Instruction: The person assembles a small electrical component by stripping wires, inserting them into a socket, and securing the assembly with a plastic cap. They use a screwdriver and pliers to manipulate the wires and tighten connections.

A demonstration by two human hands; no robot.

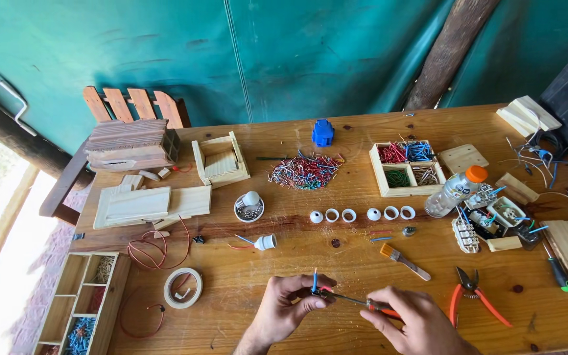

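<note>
My left hand point(287, 304) pinches a small part with a blue wire point(315, 279) and a red wire sticking out of it, near the table's front edge. My right hand point(410, 321) grips a screwdriver point(356, 301) with an orange handle; its metal shaft points left and its tip meets the part held in my left hand. Both hands hover just above the wooden table point(297, 263). The part itself is mostly hidden by my fingers.
Orange-handled pliers point(471, 296) and a small brush point(403, 260) lie right of my hands. A row of white rings point(361, 214), a pile of coloured wire bits point(305, 171), a compartment box point(405, 169), a plastic bottle point(455, 189) and a tape roll point(183, 288) sit around.
</note>
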